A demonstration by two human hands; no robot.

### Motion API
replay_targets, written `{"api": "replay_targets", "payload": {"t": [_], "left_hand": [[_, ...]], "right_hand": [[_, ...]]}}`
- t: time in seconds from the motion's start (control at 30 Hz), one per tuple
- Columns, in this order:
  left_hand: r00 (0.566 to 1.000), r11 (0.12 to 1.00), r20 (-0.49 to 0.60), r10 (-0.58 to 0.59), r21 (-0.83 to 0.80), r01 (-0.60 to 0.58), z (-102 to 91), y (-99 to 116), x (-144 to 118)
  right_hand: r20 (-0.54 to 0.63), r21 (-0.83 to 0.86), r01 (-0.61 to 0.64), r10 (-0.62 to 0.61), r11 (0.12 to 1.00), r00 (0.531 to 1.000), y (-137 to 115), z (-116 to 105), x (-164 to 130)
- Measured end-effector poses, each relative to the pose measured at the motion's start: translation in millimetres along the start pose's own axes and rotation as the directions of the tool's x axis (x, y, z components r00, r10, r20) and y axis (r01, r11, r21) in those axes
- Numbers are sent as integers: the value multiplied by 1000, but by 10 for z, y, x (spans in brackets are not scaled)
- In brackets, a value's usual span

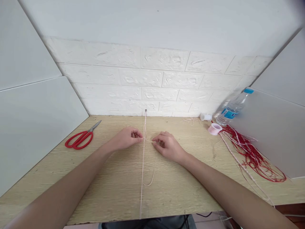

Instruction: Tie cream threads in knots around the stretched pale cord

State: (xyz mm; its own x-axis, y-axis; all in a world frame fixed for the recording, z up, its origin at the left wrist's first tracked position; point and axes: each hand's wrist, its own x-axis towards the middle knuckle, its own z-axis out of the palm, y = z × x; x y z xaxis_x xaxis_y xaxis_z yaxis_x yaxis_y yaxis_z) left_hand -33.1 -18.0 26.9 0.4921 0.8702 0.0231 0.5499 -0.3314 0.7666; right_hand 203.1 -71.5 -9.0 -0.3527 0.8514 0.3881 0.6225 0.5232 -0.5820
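With both hands pinched on the pale pink cord (143, 149) pinned taut at the wall, left hand (126, 138) and right hand (168, 147) look mid-knot on the tabletop (114, 178). Next move likely needs even tension; loose loop hangs below.

A single head-worn camera looks forward and steeply down over the pale wood-grain desk (114, 190), close enough that both forearms enter from the bottom corners. It faces the white brick-pattern wall (164, 76) along the desk's far edge; grey side panels (35, 111) frame the view.
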Motion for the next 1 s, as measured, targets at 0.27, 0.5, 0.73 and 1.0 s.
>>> {"api": "replay_targets", "payload": {"t": [0.27, 0.5, 0.73, 1.0], "left_hand": [[1000, 1000, -25, -12, 21, 13, 18, 27, -22], [998, 1000, -63, 1, 11, 0, 54, 40, -7], [997, 997, -78, 21, 75, -15, 71, 101, -25], [999, 991, -38, 10, 133, -5, 101, 124, -41]], "right_hand": [[-34, 5, 69, -69, 998, 997, -64, -37, 4], [86, 38, 148, -150, 988, 985, -116, -46, -4], [136, 44, 146, -151, 988, 979, -120, -19, -4], [240, 31, 129, -133, 991, 962, -112, -6, 15]]}}
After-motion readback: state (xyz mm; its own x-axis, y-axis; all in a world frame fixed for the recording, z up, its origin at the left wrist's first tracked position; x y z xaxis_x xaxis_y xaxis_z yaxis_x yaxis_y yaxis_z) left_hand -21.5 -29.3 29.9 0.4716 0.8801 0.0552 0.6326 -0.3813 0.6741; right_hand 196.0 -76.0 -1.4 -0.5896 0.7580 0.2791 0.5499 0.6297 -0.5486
